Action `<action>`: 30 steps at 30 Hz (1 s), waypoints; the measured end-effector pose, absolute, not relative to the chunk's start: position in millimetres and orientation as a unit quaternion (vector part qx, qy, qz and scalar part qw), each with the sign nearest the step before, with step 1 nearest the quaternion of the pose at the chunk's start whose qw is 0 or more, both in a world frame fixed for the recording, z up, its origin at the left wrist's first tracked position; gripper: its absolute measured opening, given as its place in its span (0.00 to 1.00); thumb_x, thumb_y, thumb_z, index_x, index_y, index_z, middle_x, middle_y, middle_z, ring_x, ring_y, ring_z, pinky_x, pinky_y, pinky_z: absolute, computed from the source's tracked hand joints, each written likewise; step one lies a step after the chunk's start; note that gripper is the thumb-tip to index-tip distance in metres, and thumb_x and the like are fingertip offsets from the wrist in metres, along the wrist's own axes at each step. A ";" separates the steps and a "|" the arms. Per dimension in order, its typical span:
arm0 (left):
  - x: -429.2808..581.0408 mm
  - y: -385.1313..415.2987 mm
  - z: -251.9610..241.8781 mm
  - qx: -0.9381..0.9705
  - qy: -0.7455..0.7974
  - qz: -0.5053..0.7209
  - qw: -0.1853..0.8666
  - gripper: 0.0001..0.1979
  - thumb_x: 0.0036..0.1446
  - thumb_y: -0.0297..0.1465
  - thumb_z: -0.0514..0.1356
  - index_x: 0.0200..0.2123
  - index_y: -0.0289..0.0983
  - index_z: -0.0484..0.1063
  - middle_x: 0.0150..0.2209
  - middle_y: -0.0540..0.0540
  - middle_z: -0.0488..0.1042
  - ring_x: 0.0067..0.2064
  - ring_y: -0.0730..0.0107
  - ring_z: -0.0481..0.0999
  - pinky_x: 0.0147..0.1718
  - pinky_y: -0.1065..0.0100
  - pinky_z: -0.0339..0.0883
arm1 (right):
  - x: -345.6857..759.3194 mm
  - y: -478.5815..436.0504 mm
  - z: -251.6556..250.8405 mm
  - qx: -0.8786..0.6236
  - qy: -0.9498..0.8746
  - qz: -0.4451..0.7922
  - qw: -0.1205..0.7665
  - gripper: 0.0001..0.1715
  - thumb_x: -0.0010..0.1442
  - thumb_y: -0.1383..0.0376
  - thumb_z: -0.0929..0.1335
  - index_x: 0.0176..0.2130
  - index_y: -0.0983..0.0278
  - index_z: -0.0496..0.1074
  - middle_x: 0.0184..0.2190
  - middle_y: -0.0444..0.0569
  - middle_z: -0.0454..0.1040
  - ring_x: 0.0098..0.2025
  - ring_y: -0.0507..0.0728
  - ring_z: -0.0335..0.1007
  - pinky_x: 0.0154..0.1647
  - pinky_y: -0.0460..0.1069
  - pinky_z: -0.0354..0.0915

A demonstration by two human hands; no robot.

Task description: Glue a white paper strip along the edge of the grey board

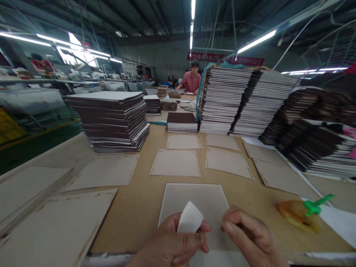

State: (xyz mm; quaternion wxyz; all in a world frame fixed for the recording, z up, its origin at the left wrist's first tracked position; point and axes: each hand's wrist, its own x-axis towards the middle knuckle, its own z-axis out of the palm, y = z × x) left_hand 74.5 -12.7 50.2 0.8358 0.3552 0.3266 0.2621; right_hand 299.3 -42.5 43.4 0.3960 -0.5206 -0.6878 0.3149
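My left hand is closed on a small white piece of paper, which stands up, slightly curled, between thumb and fingers. To its right, my right hand has thumb and fingertips drawn together in a pinch. Whether anything small is between those fingers is hidden. Below both hands a grey-beige board with a thin white border lies flat on the brown tabletop. My hands cover part of its near side.
Several loose boards lie around the table. A tall stack of dark boards rises at left; bigger stacks stand at right. A yellowish dish with a green-handled tool sits right. Across the table is a person.
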 end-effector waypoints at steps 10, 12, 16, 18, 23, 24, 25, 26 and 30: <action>78.8 -17.4 43.0 0.400 0.350 0.190 0.826 0.27 0.40 0.50 0.71 0.35 0.34 0.73 0.25 0.51 0.70 0.15 0.85 0.50 0.14 0.74 0.39 | 248.1 -16.3 51.7 -0.450 -0.544 0.598 0.379 0.25 0.56 0.48 0.70 0.25 0.64 0.62 0.16 0.37 0.59 0.16 0.47 0.56 0.17 0.41 0.52; 81.1 -18.1 40.7 0.388 0.357 0.208 0.824 0.27 0.39 0.49 0.70 0.35 0.34 0.72 0.22 0.53 0.69 0.15 0.85 0.48 0.13 0.74 0.36 | 251.0 -17.3 52.1 -0.435 -0.562 0.594 0.377 0.26 0.58 0.48 0.69 0.24 0.64 0.62 0.17 0.39 0.60 0.18 0.47 0.58 0.19 0.42 0.53; 80.7 -18.9 39.1 0.375 0.344 0.207 0.835 0.25 0.41 0.47 0.69 0.35 0.33 0.72 0.20 0.53 0.70 0.13 0.85 0.47 0.12 0.73 0.37 | 258.9 -18.6 55.1 -0.408 -0.583 0.601 0.364 0.23 0.63 0.51 0.66 0.26 0.65 0.65 0.18 0.40 0.63 0.21 0.48 0.62 0.24 0.43 0.56; 78.5 -18.2 39.1 0.380 0.338 0.208 0.835 0.24 0.45 0.47 0.68 0.36 0.32 0.73 0.20 0.52 0.71 0.12 0.85 0.48 0.11 0.74 0.38 | 262.7 -18.7 55.6 -0.397 -0.586 0.606 0.362 0.21 0.65 0.53 0.65 0.27 0.65 0.67 0.19 0.41 0.65 0.24 0.49 0.62 0.28 0.43 0.57; 75.3 -17.7 38.1 0.393 0.320 0.223 0.833 0.20 0.50 0.44 0.64 0.36 0.33 0.73 0.19 0.54 0.70 0.11 0.84 0.47 0.10 0.74 0.40 | 268.8 -17.5 53.9 -0.402 -0.595 0.598 0.355 0.23 0.67 0.51 0.62 0.31 0.66 0.70 0.22 0.43 0.68 0.28 0.50 0.61 0.32 0.45 0.58; 75.4 -18.2 37.7 0.390 0.324 0.226 0.832 0.19 0.50 0.44 0.64 0.36 0.33 0.72 0.19 0.54 0.70 0.11 0.84 0.47 0.10 0.74 0.39 | 268.7 -17.2 53.6 -0.399 -0.586 0.606 0.361 0.22 0.66 0.51 0.63 0.32 0.66 0.69 0.23 0.43 0.68 0.28 0.51 0.62 0.32 0.45 0.58; 75.8 -18.7 37.2 0.389 0.330 0.229 0.829 0.20 0.50 0.44 0.64 0.36 0.33 0.72 0.19 0.55 0.69 0.11 0.84 0.46 0.10 0.74 0.39 | 268.0 -16.8 53.6 -0.396 -0.572 0.615 0.371 0.20 0.65 0.51 0.64 0.34 0.66 0.69 0.24 0.43 0.68 0.28 0.51 0.62 0.31 0.45 0.58; 76.3 -19.2 36.6 0.391 0.335 0.231 0.826 0.20 0.49 0.45 0.64 0.36 0.33 0.71 0.18 0.55 0.69 0.11 0.84 0.46 0.10 0.74 0.38 | 266.8 -16.4 53.8 -0.397 -0.559 0.621 0.378 0.18 0.63 0.52 0.67 0.35 0.65 0.67 0.24 0.43 0.69 0.28 0.50 0.62 0.31 0.45 0.58; 79.8 -18.4 32.7 0.403 0.352 0.236 0.811 0.22 0.50 0.47 0.64 0.38 0.35 0.69 0.21 0.54 0.69 0.13 0.85 0.48 0.13 0.74 0.36 | 261.0 -16.0 57.7 -0.485 -0.569 0.557 0.361 0.14 0.56 0.59 0.70 0.28 0.63 0.64 0.20 0.40 0.67 0.24 0.50 0.62 0.26 0.44 0.57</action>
